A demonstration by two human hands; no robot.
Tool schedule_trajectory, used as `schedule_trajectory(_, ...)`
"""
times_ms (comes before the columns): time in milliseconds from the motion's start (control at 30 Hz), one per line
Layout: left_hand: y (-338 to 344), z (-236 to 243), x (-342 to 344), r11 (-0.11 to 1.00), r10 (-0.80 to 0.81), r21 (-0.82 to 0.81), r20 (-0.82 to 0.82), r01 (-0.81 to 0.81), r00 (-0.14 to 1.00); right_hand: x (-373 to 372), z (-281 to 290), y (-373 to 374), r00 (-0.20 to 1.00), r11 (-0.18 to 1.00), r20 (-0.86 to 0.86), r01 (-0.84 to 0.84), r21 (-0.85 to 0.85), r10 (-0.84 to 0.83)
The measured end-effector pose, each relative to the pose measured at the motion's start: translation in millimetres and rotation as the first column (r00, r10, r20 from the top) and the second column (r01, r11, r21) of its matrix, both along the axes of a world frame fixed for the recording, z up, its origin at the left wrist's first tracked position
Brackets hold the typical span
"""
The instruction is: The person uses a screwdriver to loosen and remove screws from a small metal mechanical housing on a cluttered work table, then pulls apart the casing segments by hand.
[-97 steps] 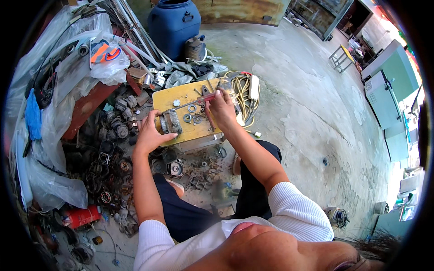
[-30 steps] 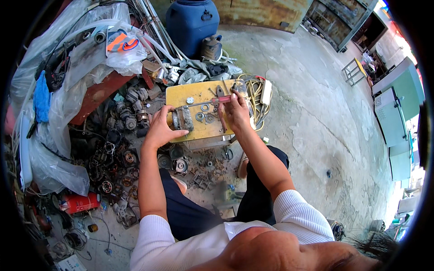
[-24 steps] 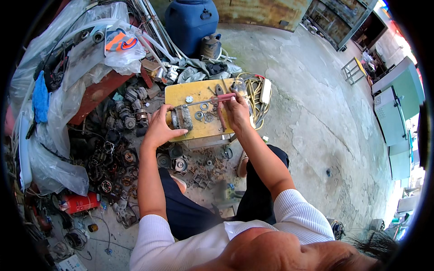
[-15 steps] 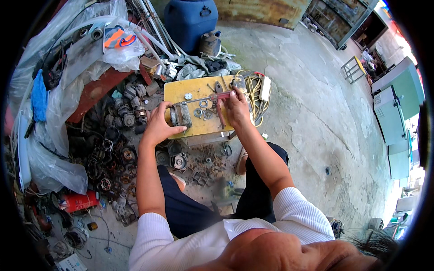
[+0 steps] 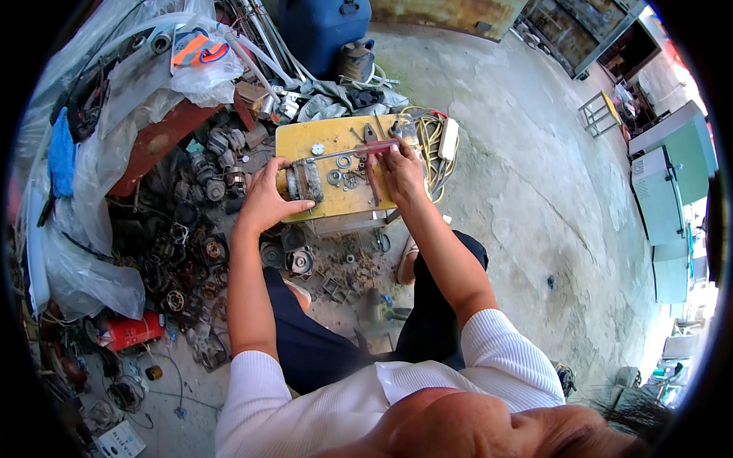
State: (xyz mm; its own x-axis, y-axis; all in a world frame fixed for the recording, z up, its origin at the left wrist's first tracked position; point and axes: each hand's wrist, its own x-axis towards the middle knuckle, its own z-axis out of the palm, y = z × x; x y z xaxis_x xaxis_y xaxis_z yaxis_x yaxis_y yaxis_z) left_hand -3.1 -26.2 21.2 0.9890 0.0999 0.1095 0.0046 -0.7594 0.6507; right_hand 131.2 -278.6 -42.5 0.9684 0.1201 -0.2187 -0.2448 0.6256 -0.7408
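Observation:
On the yellow stool top (image 5: 294, 136) lies a worn cylindrical metal part (image 5: 307, 182), like a small motor housing. My left hand (image 5: 263, 197) is wrapped round its left side, thumb along the near edge. My right hand (image 5: 403, 174) grips the red handle of a screwdriver (image 5: 379, 146), whose long shaft points left. Its tip meets the upper edge of the metal part; exact contact is too small to tell. Red-handled pliers (image 5: 372, 179) lie beside my right hand. Between the hands are metal rings (image 5: 334, 177) and a small white disc (image 5: 318, 149).
Left of the stool spreads a heap of greasy motor parts (image 5: 206, 183). A coiled yellow cable with a white power strip (image 5: 449, 139) sits at the right. Behind stand a blue drum (image 5: 321, 38) and grey cloth (image 5: 324, 107). My knees flank the near side.
The whole view has shifted slightly, so the stool top appears higher. Both hands, the screwdriver and the metal part keep nearly the same places on the stool.

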Motion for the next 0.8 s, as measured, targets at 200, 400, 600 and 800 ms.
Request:
schedule_trajectory(200,-1,-2,-4,0.998,0.04,0.048,0.002,-0.04,0.999,-12,16,9,0.999,0.999,-0.003,0.043,0.019,-0.042)
schedule_trajectory(400,-2,2,-4,0.995,0.057,0.087,-0.008,-0.056,0.998,-11,15,6,0.999,0.998,-0.008,0.034,0.056,-0.034)
schedule_trajectory(600,1,-2,-2,0.994,0.047,0.099,0.002,-0.047,0.999,-7,11,6,0.998,0.998,0.022,0.052,0.036,-0.053)
schedule_trajectory(800,1,-3,-3,0.988,0.065,0.139,0.031,-0.068,0.997,-20,29,10,0.996,0.998,-0.085,0.045,0.045,-0.041)
